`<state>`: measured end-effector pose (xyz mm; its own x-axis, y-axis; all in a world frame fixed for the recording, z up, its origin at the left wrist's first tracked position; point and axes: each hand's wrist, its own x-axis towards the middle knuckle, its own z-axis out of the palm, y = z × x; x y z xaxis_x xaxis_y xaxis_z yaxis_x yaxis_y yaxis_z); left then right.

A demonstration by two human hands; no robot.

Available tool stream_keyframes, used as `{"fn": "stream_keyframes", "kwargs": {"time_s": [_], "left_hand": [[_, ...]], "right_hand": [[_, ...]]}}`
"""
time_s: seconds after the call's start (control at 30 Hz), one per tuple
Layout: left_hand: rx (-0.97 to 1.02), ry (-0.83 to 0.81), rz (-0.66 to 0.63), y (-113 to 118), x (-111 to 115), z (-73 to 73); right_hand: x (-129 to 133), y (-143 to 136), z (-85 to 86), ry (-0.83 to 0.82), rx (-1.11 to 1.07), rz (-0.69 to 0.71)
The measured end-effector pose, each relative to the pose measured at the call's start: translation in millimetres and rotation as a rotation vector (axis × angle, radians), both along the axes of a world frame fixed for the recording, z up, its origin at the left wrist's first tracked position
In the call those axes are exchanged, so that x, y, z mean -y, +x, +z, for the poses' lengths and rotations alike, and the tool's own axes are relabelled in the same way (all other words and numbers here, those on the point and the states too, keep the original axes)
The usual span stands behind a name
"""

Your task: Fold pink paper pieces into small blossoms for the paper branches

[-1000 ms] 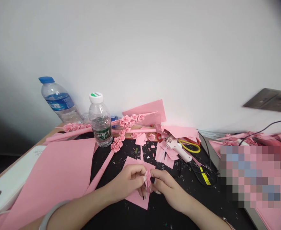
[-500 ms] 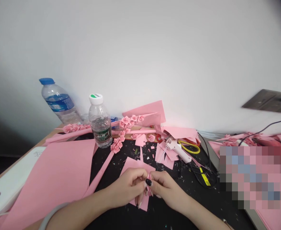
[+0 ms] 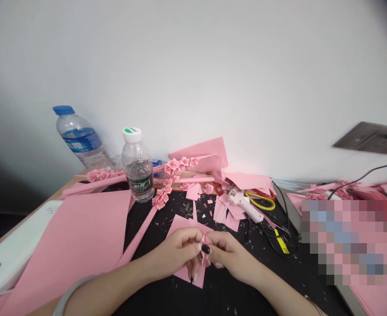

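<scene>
A small folded pink paper piece [image 3: 205,240] is pinched between my two hands, mostly hidden by the fingers. My left hand [image 3: 182,254] closes on its left side, thumb and fingertips pressed in. On the other side my right hand [image 3: 231,256] grips it, the dark-nailed thumb lying against the front. Beneath the hands lies a pink paper square [image 3: 175,224], partly covered by them. Just beyond are small pink paper scraps [image 3: 193,192], and a pink rolled stem with paper flowers [image 3: 162,197] slants toward my left forearm.
A glue gun [image 3: 246,206] and yellow-handled scissors [image 3: 262,202] lie right of centre with black cable. Two water bottles, one with a white cap [image 3: 138,175], one with a blue cap [image 3: 81,138], stand at back left. Large pink sheets [image 3: 77,237] cover the left side.
My fingers have shifted slightly on the folded pink paper, and more of it shows above the thumbs. Both hands stay together in nearly the same place.
</scene>
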<state>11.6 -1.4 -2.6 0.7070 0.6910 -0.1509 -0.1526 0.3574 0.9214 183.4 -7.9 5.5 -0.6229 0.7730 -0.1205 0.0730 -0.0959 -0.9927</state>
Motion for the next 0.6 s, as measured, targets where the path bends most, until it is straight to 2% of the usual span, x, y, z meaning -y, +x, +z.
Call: {"fn": "stream_keyframes", "kwargs": {"time_s": [0.43,0.6], "left_hand": [[0.014,-0.048,-0.005,-2.1,-2.1,-3.8],[-0.057,0.042,0.011,-2.9,1.6,-1.6]], "right_hand": [[-0.6,1.9,-0.8,-0.016,-0.039,0.033],[1.0,0.3,1.1,0.041,0.027,0.030]]}}
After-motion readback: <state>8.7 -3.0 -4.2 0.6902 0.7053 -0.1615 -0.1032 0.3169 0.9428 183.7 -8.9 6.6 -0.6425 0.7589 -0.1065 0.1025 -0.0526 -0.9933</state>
